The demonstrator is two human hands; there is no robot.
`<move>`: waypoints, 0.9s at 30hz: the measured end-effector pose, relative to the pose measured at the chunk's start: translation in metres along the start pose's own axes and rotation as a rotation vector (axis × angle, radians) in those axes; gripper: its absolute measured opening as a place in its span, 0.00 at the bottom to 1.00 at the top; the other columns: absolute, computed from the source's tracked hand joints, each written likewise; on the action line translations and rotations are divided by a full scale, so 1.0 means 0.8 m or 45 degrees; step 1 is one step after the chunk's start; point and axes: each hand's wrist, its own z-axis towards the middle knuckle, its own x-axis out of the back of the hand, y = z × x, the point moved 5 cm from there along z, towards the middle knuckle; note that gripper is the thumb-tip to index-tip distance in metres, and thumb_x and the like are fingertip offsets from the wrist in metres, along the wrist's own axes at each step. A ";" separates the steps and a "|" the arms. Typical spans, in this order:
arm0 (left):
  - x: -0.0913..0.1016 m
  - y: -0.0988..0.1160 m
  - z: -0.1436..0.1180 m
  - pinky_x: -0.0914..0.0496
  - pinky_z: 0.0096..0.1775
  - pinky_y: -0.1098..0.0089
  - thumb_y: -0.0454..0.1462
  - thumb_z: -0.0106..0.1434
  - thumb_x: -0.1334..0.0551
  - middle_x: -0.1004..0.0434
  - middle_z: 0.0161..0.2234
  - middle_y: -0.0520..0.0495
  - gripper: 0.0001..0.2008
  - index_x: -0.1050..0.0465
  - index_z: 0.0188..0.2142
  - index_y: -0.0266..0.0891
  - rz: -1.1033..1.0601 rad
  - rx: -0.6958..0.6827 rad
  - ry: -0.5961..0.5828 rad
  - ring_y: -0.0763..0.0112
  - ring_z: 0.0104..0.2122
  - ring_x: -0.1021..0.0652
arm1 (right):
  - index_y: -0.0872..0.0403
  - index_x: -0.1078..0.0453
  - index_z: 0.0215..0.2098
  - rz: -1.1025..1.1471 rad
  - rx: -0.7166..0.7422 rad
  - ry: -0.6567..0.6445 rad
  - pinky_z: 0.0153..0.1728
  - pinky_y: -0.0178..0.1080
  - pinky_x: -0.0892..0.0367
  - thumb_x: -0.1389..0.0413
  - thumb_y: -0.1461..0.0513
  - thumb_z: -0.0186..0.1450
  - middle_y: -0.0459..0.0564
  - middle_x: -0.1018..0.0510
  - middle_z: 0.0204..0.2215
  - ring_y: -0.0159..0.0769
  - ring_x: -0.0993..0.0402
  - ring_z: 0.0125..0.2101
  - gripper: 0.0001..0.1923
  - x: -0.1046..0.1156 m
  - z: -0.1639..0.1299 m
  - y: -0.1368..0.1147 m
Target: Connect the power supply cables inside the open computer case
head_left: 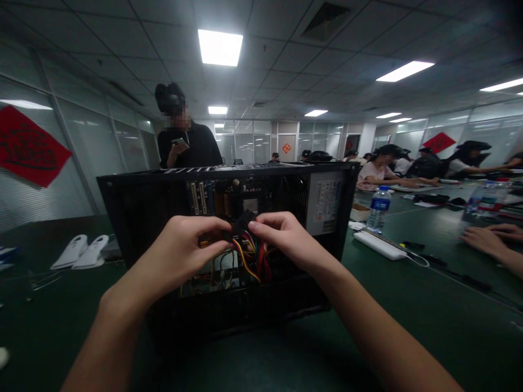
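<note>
An open black computer case (134, 207) stands on a dark green table (408, 316), its inside facing me. My left hand (183, 253) and my right hand (286, 237) meet in front of the opening. Both pinch a black power connector (241, 224) between the fingertips. A bundle of red, yellow and black wires (255, 258) hangs from the connector down into the case. A silver power supply (327, 204) sits at the case's upper right.
A water bottle (378, 209) and a white power strip (378, 245) lie right of the case. Another person's hands (490, 239) rest at the right edge. A person in black stands behind the case. Two white objects (81, 251) lie at left.
</note>
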 end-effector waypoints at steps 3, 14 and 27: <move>0.000 0.004 0.001 0.25 0.37 0.70 0.44 0.63 0.36 0.16 0.38 0.48 0.13 0.20 0.42 0.41 0.019 -0.002 0.018 0.66 0.35 0.19 | 0.57 0.26 0.29 -0.022 0.015 -0.030 0.23 0.31 0.40 0.37 0.42 0.60 0.44 0.27 0.23 0.27 0.34 0.22 0.25 -0.003 -0.001 -0.003; -0.003 0.004 0.001 0.29 0.31 0.73 0.44 0.62 0.34 0.19 0.32 0.49 0.11 0.22 0.37 0.38 0.035 0.031 0.023 0.69 0.30 0.21 | 0.57 0.26 0.30 -0.131 0.052 -0.041 0.23 0.32 0.39 0.38 0.44 0.62 0.45 0.27 0.23 0.28 0.35 0.23 0.23 -0.005 -0.001 -0.003; -0.006 0.000 -0.004 0.26 0.34 0.71 0.45 0.63 0.35 0.18 0.38 0.47 0.17 0.22 0.48 0.40 0.012 0.009 -0.017 0.66 0.34 0.20 | 0.57 0.26 0.28 -0.176 0.062 -0.061 0.24 0.32 0.38 0.37 0.44 0.61 0.44 0.27 0.22 0.28 0.34 0.23 0.24 -0.011 -0.005 -0.006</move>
